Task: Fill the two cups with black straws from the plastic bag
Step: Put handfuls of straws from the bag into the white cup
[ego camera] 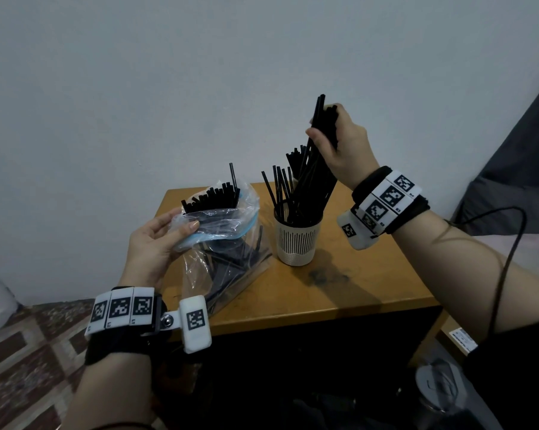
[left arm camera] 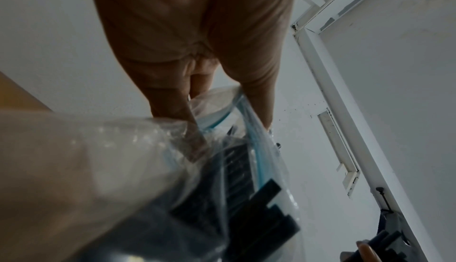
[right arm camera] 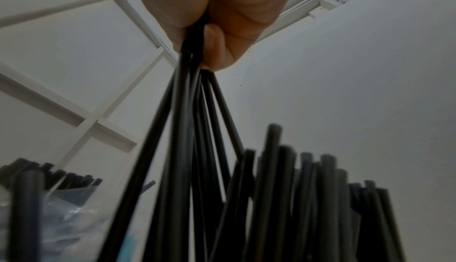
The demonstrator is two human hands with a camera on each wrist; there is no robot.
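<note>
My left hand (ego camera: 181, 221) pinches the rim of the clear plastic bag (ego camera: 231, 262), which stands open on the table's left part. Black straws (ego camera: 212, 197) stick out of its mouth. My right hand (ego camera: 324, 125) grips a bundle of black straws (ego camera: 316, 172) near their tops, their lower ends inside the white ribbed cup (ego camera: 297, 240), which holds several more. Behind it rises another cluster of straws (ego camera: 296, 156); its cup is almost hidden. In the left wrist view my left hand (left arm camera: 217, 98) holds the bag (left arm camera: 246, 159). The right wrist view shows my right hand (right arm camera: 204, 32) around the bundle (right arm camera: 182, 129).
The small wooden table (ego camera: 370, 293) has a dark smudge (ego camera: 324, 274) in front of the cup and stands against a pale wall. Patterned floor (ego camera: 29, 352) lies to the left. A dark cloth (ego camera: 516, 181), a black cable (ego camera: 510, 259) and a cardboard box (ego camera: 457, 336) are on the right.
</note>
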